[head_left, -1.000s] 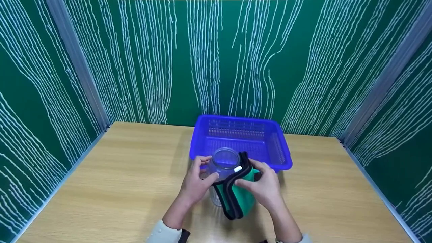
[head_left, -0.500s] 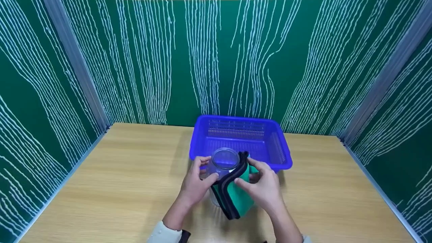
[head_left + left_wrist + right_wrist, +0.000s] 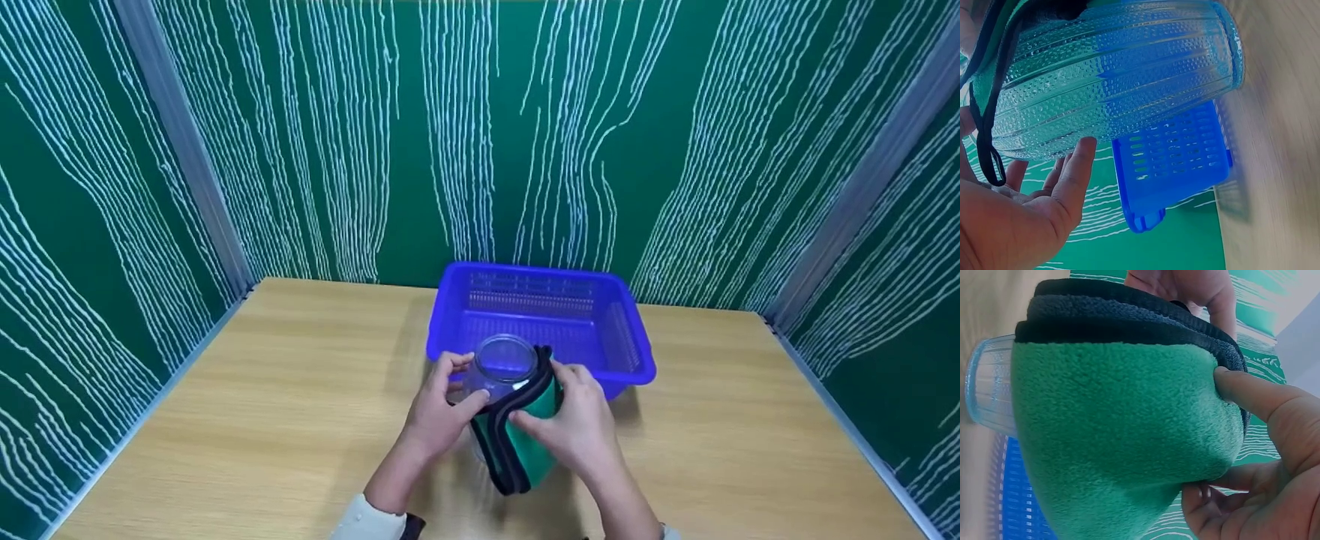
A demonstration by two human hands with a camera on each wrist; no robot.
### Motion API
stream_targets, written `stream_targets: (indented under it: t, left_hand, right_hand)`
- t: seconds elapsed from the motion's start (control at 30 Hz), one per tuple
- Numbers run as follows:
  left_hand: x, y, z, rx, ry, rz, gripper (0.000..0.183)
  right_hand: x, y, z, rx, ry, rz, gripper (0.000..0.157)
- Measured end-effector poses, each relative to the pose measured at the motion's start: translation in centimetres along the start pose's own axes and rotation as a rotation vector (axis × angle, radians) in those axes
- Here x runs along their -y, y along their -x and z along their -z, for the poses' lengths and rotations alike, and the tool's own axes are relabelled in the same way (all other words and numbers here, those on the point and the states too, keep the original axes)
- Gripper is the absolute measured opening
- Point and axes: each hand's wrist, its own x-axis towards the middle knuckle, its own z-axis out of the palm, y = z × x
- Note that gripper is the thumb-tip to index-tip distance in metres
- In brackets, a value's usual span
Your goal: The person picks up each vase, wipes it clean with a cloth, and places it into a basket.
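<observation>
A clear glass jar (image 3: 507, 352) with a dimpled, ribbed side (image 3: 1129, 73) is at the middle of the table, mouth up. I cannot tell whether its base touches the table. My left hand (image 3: 436, 421) holds it near the neck, with the thumb at the cloth's edge. A green folded cloth (image 3: 534, 450) with black edging lies against the jar's near right side. My right hand (image 3: 585, 420) pinches this cloth by its upper part, the thumb in front and fingers behind. In the right wrist view the green cloth (image 3: 1112, 405) hides most of the jar.
Just behind the jar stands a blue plastic basket (image 3: 540, 271) with slotted walls. The wooden table (image 3: 300, 405) is enclosed by green walls (image 3: 405, 150) with white wavy lines and grey corner posts.
My right hand has shifted slightly left with the cloth, bringing it farther across the jar. My left hand keeps its hold on the jar. The head view has moved a little.
</observation>
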Motion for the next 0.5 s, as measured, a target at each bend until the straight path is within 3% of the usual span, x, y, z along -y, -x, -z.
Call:
stream_targets:
  t: [0.3, 0.5]
  left_hand:
    - [0.12, 0.12, 0.33, 0.012, -0.002, 0.011, 0.040]
    - [0.10, 0.00, 0.09, 0.018, -0.001, -0.017, 0.041]
  right_hand:
    - [0.60, -0.01, 0.14, 0.032, 0.066, 0.034, 0.094]
    - [-0.12, -0.22, -0.20, 0.067, 0.066, -0.029, 0.084]
